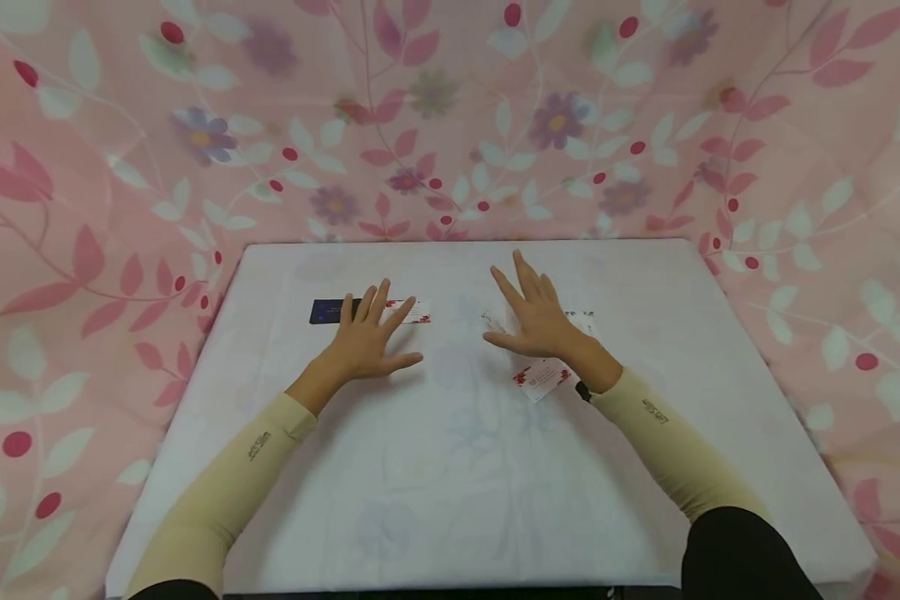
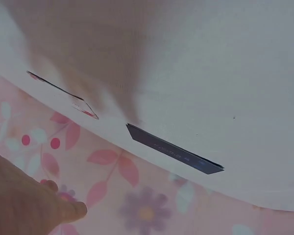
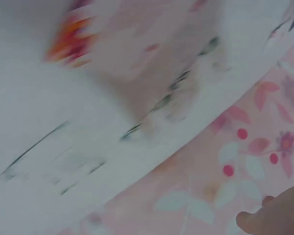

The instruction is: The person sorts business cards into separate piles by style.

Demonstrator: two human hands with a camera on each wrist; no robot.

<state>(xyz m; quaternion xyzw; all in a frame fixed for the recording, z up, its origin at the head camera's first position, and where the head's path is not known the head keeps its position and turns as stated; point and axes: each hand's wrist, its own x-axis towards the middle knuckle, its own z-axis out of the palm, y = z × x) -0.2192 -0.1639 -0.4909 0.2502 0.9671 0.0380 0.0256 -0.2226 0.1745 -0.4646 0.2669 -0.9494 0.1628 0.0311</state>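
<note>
My left hand (image 1: 363, 343) hovers with fingers spread, holding nothing. Just beyond it lie a dark blue card (image 1: 326, 312) and a white card with red floral print (image 1: 421, 313), partly covered by its fingers. In the left wrist view the dark card (image 2: 174, 151) shows flat on the cloth. My right hand (image 1: 540, 325), also spread and holding nothing, is over a group of cards. A white card with red corners (image 1: 542, 378) lies tilted on the near side of it. White cards with dark print (image 1: 582, 322) peek out behind the wrist; the hand hides part of them.
A white cloth covers the table (image 1: 435, 483), whose back edge meets a pink floral curtain (image 1: 450, 125). The curtain also runs along both sides. A small black object (image 1: 583, 391) shows at the right wrist. The right wrist view is blurred.
</note>
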